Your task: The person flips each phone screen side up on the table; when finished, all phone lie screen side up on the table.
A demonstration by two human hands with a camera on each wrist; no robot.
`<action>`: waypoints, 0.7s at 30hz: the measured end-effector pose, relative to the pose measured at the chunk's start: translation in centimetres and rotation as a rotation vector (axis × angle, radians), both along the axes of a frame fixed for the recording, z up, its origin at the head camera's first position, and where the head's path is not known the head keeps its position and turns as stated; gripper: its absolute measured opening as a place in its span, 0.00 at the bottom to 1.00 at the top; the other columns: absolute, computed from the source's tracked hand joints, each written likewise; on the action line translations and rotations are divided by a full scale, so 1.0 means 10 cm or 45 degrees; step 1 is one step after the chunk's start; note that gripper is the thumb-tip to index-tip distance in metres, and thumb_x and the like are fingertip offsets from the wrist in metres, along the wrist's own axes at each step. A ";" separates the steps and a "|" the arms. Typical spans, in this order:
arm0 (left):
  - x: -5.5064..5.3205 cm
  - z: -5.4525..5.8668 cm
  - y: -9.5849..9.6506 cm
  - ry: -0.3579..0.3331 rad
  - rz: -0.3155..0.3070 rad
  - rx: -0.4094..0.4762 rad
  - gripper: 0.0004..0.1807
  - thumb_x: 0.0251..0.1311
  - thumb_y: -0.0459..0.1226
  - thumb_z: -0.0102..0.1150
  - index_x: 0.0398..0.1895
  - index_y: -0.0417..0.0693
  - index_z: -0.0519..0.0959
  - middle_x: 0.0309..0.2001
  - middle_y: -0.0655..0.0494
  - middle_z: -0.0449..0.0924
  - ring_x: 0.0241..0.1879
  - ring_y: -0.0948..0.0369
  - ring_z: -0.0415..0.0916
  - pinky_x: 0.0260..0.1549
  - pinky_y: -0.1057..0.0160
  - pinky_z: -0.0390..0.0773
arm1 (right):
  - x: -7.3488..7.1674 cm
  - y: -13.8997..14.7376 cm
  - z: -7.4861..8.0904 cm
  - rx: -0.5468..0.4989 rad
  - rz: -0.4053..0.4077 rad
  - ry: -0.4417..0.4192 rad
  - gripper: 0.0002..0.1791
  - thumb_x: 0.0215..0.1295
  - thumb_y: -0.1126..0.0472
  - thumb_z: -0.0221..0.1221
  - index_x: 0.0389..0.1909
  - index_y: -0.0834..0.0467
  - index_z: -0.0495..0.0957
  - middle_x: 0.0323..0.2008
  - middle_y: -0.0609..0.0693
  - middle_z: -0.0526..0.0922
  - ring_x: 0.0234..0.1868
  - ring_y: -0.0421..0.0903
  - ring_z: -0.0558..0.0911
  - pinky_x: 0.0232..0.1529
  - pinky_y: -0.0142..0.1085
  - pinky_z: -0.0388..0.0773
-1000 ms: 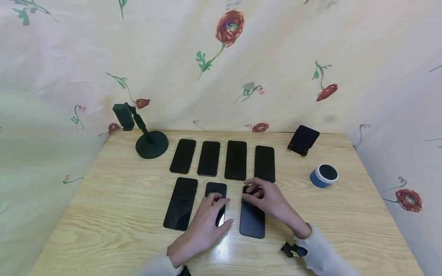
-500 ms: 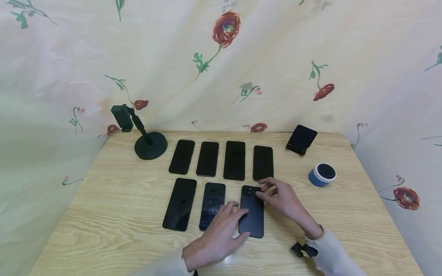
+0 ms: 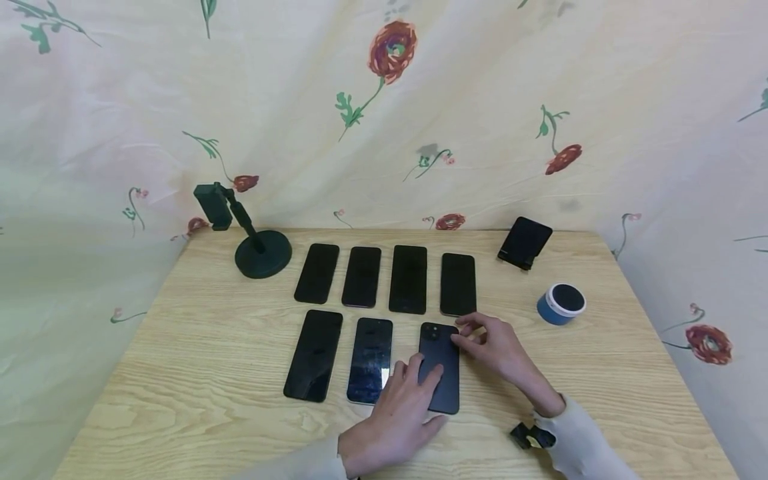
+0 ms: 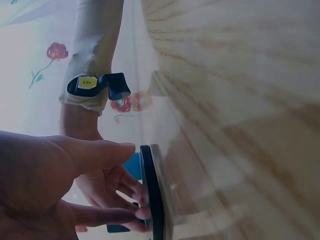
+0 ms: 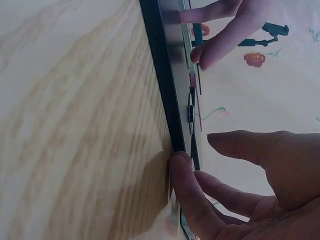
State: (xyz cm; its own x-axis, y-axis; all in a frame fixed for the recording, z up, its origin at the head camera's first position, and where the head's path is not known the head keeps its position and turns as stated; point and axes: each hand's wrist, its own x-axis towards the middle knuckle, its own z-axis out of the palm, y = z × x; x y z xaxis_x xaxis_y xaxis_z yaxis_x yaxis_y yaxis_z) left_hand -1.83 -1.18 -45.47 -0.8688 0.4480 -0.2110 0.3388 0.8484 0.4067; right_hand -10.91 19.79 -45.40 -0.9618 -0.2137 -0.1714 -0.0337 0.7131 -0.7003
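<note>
A dark smartphone (image 3: pixel 448 388) lies back up at the right end of the front row, its camera block at the far end. My left hand (image 3: pixel 397 415) reaches over its left side, and a fingertip touches the back in the right wrist view. My right hand (image 3: pixel 497 348) is at its far right corner; there, a finger (image 5: pixel 185 175) touches the phone's edge while the thumb (image 5: pixel 235 144) stands off the surface. Neither hand grips the phone. Left of it lie a phone with a glossy screen (image 3: pixel 370 357) and a larger black phone (image 3: pixel 313 357).
Several black phones, among them one at the right end (image 3: pixel 458 283), form a back row. A black stand (image 3: pixel 263 255) is at the far left. Toward the far right are a small black folding holder (image 3: pixel 525 241) and a blue-and-white round device (image 3: pixel 561 305). Floral cloth (image 3: pixel 288 133) hangs behind the table.
My left hand has moved right, from over the middle front phone to the back-up phone. The right hand has shifted right, off that phone's top to its far right corner, uncovering the camera block.
</note>
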 end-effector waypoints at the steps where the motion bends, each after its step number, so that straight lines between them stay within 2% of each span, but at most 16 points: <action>1: 0.00 0.00 0.02 0.008 -0.004 -0.027 0.41 0.64 0.58 0.68 0.77 0.61 0.68 0.76 0.46 0.61 0.62 0.48 0.69 0.59 0.50 0.80 | 0.00 0.00 0.00 -0.002 -0.002 -0.005 0.19 0.70 0.59 0.66 0.57 0.63 0.81 0.41 0.54 0.86 0.36 0.45 0.84 0.36 0.30 0.77; 7: 0.00 -0.03 0.10 0.024 -0.021 -0.142 0.43 0.62 0.61 0.67 0.78 0.62 0.67 0.77 0.45 0.59 0.65 0.46 0.68 0.56 0.45 0.82 | 0.00 -0.02 -0.02 -0.015 0.004 -0.020 0.19 0.70 0.60 0.65 0.57 0.65 0.81 0.41 0.55 0.87 0.34 0.44 0.83 0.34 0.30 0.78; 12: -0.01 -0.03 0.16 0.079 -0.030 -0.172 0.43 0.61 0.63 0.68 0.77 0.61 0.69 0.77 0.44 0.61 0.61 0.48 0.68 0.53 0.46 0.83 | 0.00 -0.03 -0.03 -0.024 0.003 -0.045 0.20 0.71 0.60 0.64 0.58 0.66 0.80 0.40 0.55 0.87 0.31 0.42 0.83 0.32 0.30 0.77; 21: -0.04 -0.02 0.26 0.130 -0.037 -0.285 0.43 0.61 0.66 0.64 0.76 0.62 0.70 0.75 0.45 0.65 0.65 0.45 0.68 0.54 0.46 0.83 | 0.00 -0.04 -0.05 -0.053 0.011 -0.072 0.21 0.72 0.59 0.64 0.59 0.67 0.79 0.36 0.53 0.87 0.26 0.41 0.84 0.28 0.30 0.76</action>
